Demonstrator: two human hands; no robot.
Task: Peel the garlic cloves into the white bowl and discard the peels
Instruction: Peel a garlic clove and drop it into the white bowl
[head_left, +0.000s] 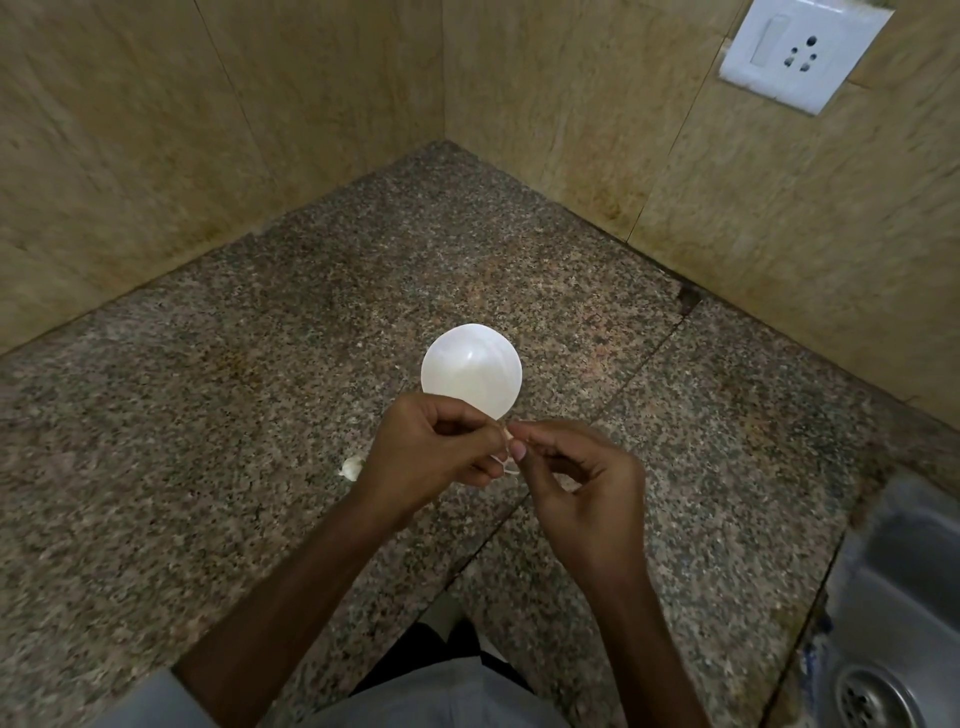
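A small white bowl (471, 370) stands on the speckled granite counter (260, 441), just beyond my hands. My left hand (436, 447) grips a garlic clove (505, 435), mostly hidden by its curled fingers. My right hand (576, 467) pinches the clove's tip or its thin peel between thumb and forefinger, right beside the left hand's fingertips. A strand of pale peel (506, 467) hangs below the two hands. Another garlic piece (352, 466) lies on the counter just left of my left wrist. The bowl's inside looks bare from here.
Tiled walls meet in a corner behind the counter, with a white switch and socket plate (800, 52) on the right wall. A steel sink (893, 597) with a drain sits at the lower right, past the counter's edge.
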